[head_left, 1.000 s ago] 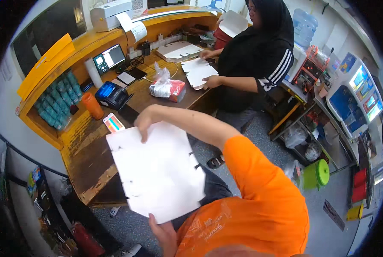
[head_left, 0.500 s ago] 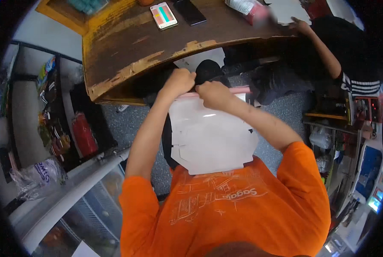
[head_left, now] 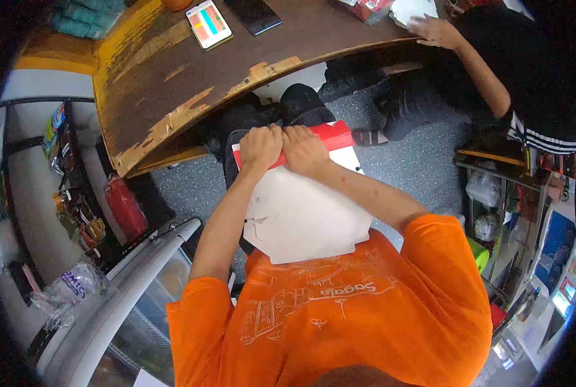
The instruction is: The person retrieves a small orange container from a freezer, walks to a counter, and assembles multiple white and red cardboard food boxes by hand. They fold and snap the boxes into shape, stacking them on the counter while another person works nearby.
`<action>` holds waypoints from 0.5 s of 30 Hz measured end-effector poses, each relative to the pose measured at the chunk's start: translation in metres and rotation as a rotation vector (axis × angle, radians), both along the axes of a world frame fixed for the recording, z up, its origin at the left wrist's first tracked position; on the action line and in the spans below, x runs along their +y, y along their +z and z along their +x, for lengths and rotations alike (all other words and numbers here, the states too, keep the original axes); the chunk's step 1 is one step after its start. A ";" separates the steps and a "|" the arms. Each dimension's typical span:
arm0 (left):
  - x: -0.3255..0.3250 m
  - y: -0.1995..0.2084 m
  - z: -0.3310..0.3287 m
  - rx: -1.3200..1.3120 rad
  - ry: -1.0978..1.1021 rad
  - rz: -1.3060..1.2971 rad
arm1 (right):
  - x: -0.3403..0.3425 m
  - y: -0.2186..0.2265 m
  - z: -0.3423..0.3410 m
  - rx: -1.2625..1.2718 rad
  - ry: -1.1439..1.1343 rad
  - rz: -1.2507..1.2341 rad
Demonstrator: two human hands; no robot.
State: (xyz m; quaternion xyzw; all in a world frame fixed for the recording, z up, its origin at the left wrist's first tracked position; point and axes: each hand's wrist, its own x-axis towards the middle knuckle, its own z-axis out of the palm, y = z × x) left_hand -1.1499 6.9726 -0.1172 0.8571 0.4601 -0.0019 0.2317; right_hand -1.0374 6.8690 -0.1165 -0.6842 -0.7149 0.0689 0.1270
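A flat cardboard box blank (head_left: 304,216), white on its upper side with cut slits and flaps along its edges, lies across my lap. Along its far edge runs a red strip (head_left: 336,135), which looks like a folded-over flap. Side by side near the middle of that edge, my left hand (head_left: 261,151) and my right hand (head_left: 305,151) press on the fold. Their fingers are curled together over it, and the fingertips are partly hidden. The near edge of the blank rests against my orange shirt.
Ahead stands a worn wooden table (head_left: 172,84) bearing a lit phone (head_left: 208,26) and a dark phone (head_left: 254,14). At its right, another person's hand (head_left: 437,32) touches a white sheet (head_left: 412,9). Shelves (head_left: 39,187) stand at left; a rack (head_left: 494,213) is at right.
The far edge shows as a red strip instead of a narrow pinkish roll. My hands have gone from pinching it to pressing down, closer together. The co-worker's hand has moved slightly left.
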 end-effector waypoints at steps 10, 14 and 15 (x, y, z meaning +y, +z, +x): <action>-0.046 0.084 -0.048 0.068 -0.396 -0.050 | -0.050 0.097 -0.025 0.204 -0.006 -0.018; -0.096 0.066 -0.097 -0.097 -0.477 -0.115 | -0.092 0.118 -0.044 0.137 0.103 -0.149; -0.106 0.068 -0.102 -0.076 -0.442 -0.204 | -0.102 0.119 -0.048 0.083 0.119 -0.156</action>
